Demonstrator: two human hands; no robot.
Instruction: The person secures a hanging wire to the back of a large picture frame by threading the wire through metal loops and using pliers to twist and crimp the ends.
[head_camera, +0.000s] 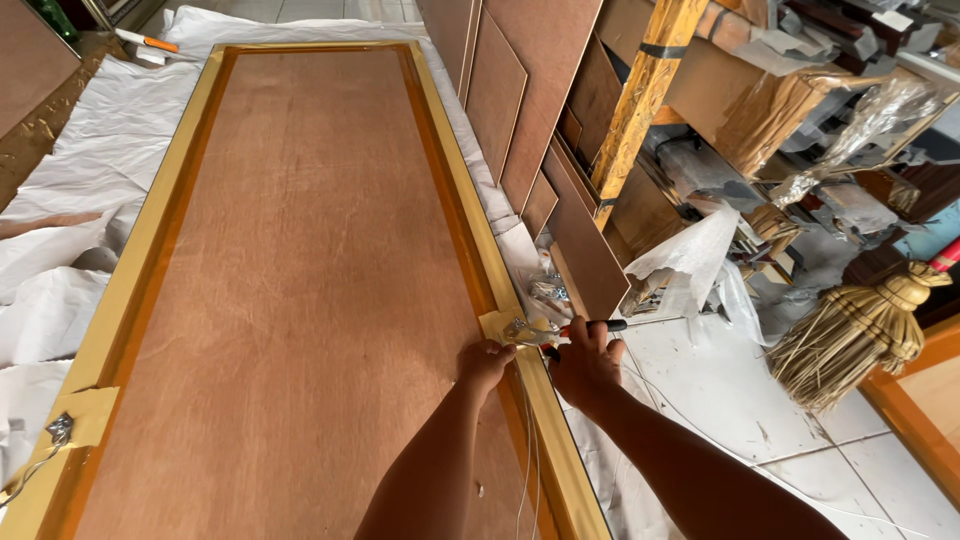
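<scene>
On the right rail of a long gold-framed panel, two hands worked a small metal fitting.

Largest in view was the plywood-backed frame (300, 270), lying flat on white sheeting (80, 170) over the floor, with board offcuts (540, 110) leaning just beside its right edge and a straw broom (850, 335) well apart on the tiles. At the gold rail (480, 250), a patch of tan tape (495, 322) sat under a small metal hanger (527, 331). The left hand (484, 366) pressed its fingertips down just beside the hanger, steadying it; the right hand (588, 368) was closed around a black-handled tool with a red band (592, 326), its tip at the fitting. Doing this well seemed to call for a firm hold on the hanger, square to the rail, and the tool kept straight so it would not slip and scar the gold finish. A matching taped fitting (62, 428) lay on the opposite rail.
</scene>
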